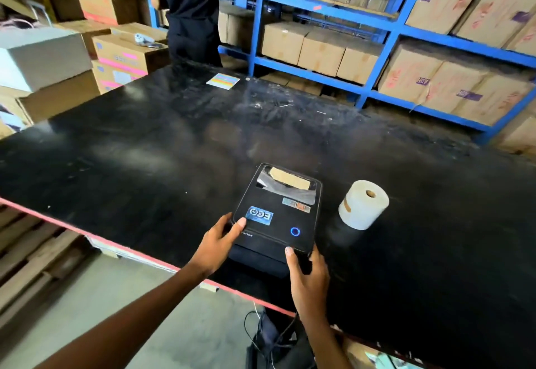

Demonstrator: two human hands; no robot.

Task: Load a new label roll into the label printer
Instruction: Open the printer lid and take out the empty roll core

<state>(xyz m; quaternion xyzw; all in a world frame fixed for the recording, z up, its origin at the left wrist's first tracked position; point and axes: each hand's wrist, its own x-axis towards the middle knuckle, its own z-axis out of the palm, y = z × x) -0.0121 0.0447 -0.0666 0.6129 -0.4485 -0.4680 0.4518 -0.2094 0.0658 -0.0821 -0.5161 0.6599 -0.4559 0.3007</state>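
Note:
A black label printer (277, 215) sits near the front edge of the black table (145, 151), lid closed, with a lit blue ring button and a clear window showing a brown core inside. My left hand (217, 245) grips its front left corner, thumb on the lid. At the front right corner, my right hand (307, 278) holds the printer, thumb resting on the lid edge. A white label roll (362, 205) stands on the table just to the right of the printer, untouched.
A colourful striped card (222, 81) lies at the table's far side. A person in dark clothes (188, 12) stands beyond it. Blue shelving (377, 58) with cardboard boxes fills the back right; stacked boxes (121, 58) are at left. Cables (269, 336) hang below the table edge.

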